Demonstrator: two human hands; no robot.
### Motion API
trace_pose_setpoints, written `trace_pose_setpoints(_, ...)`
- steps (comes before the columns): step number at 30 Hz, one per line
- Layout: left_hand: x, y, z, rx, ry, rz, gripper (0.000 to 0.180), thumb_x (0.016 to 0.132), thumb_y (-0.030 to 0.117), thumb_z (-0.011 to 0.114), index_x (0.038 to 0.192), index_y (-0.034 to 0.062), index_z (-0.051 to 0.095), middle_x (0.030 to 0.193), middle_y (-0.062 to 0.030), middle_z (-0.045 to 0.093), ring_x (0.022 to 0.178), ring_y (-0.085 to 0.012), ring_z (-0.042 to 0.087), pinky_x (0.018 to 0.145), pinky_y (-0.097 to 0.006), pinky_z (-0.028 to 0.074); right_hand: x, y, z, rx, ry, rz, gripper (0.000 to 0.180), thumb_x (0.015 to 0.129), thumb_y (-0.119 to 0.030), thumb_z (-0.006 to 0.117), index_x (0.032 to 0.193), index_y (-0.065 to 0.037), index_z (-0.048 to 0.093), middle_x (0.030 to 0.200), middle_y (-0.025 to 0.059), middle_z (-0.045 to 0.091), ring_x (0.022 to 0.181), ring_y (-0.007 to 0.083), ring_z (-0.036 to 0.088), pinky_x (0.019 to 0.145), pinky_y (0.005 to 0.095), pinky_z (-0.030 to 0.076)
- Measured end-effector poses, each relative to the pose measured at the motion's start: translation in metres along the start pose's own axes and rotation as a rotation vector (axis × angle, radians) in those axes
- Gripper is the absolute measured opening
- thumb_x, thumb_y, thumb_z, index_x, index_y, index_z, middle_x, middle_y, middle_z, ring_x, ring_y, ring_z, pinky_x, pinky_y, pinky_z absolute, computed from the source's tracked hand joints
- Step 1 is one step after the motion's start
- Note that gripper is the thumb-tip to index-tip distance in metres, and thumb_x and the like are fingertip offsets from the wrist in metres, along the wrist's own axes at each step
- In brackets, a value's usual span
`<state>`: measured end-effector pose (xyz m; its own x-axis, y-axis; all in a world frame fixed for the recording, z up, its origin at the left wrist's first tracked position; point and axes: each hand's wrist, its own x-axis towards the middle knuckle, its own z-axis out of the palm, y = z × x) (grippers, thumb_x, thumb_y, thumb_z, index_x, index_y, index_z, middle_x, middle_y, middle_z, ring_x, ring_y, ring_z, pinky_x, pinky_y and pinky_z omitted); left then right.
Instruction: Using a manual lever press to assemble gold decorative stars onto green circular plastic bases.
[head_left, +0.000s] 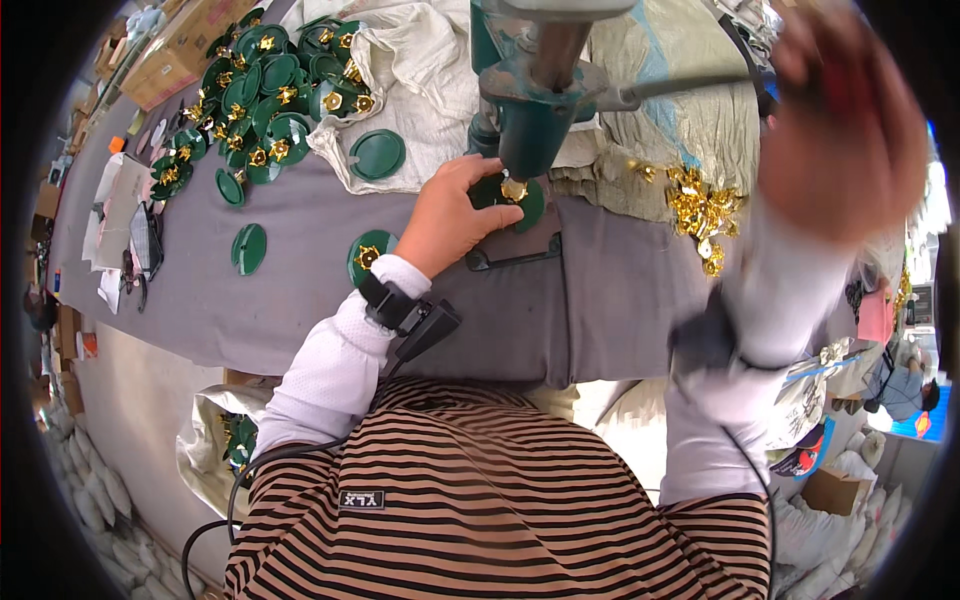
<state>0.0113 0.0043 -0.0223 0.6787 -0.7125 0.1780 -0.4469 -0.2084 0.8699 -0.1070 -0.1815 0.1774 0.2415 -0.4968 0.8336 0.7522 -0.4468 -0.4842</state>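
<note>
Holding green disc (pixel 532 208) beneath press (pixel 533 135): left fingers (pixel 460 172).

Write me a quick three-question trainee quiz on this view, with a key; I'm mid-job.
1. Which hand touches the green disc under the press?
2. True or false: the heap of loose gold pieces lies left of the press.
3. The right hand is: A) flat on the grey cloth; B) raised and blurred at upper right; C) out of view.

Key: 1. Left hand. 2. False; it lies right. 3. B.
</note>
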Motion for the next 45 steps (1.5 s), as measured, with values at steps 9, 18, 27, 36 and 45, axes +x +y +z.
trace_pose_setpoints(9,0.001,0.021,0.011,-0.011,0.038,0.078,0.058,0.067,0.019,0.082,0.119,0.004,0.059,0.101,-0.0152,0.063,0.098,-0.0316,0.058,0.086,-0.038,0.047,-0.163,-0.047,-0.079,-0.342,-0.415,0.132,0.015,0.087,-0.016,0.057,0.081,-0.005,0.064,0.073,0.0098,0.06,0.081,0.0291,0.064,0.099,0.0522,0.042)
trace_pose_setpoints(18,-0.004,0.015,0.029,0.098,0.237,0.095,0.041,0.072,0.018,0.08,0.105,0.0033,0.061,0.087,-0.0134,0.064,0.082,-0.0292,0.061,0.073,-0.038,0.049,0.031,-0.006,0.006,-0.522,-0.325,-0.215,0.02,0.091,-0.005,0.05,0.102,0.003,0.065,0.084,0.0148,0.064,0.086,0.0283,0.063,0.082,0.0435,0.052)
trace_pose_setpoints(27,-0.088,0.019,-0.057,-0.194,0.038,-0.213,0.05,0.077,0.013,0.076,0.121,0.0039,0.055,0.085,-0.0062,0.068,0.072,-0.0086,0.059,0.068,-0.024,0.05,0.084,0.056,0.075,-0.116,-0.187,0.303,0.021,0.087,-0.013,0.051,0.096,0.004,0.061,0.072,0.0062,0.058,0.06,0.0137,0.055,0.05,0.0236,0.043)
trace_pose_setpoints(36,-0.094,-0.024,-0.105,0.362,-0.032,-0.106,0.03,0.082,0.03,0.067,0.1,0.0059,0.066,0.083,-0.0167,0.068,0.076,-0.0353,0.065,0.07,-0.04,0.051,0.103,0.088,0.054,-0.072,-0.122,0.388,0.026,0.096,-0.008,0.049,0.114,0.005,0.063,0.096,0.0062,0.065,0.085,0.0132,0.061,0.073,0.0241,0.05)
trace_pose_setpoints(45,-0.246,0.014,-0.259,0.43,0.109,-0.608,0.029,0.083,0.032,0.067,0.092,0.0043,0.064,0.079,-0.014,0.065,0.072,-0.0296,0.062,0.066,-0.037,0.049,0.115,0.106,0.019,-0.195,-0.288,0.27,0.037,0.098,-0.015,0.053,0.127,0.007,0.053,0.087,0.0021,0.058,0.076,0.0077,0.055,0.065,0.0157,0.045)
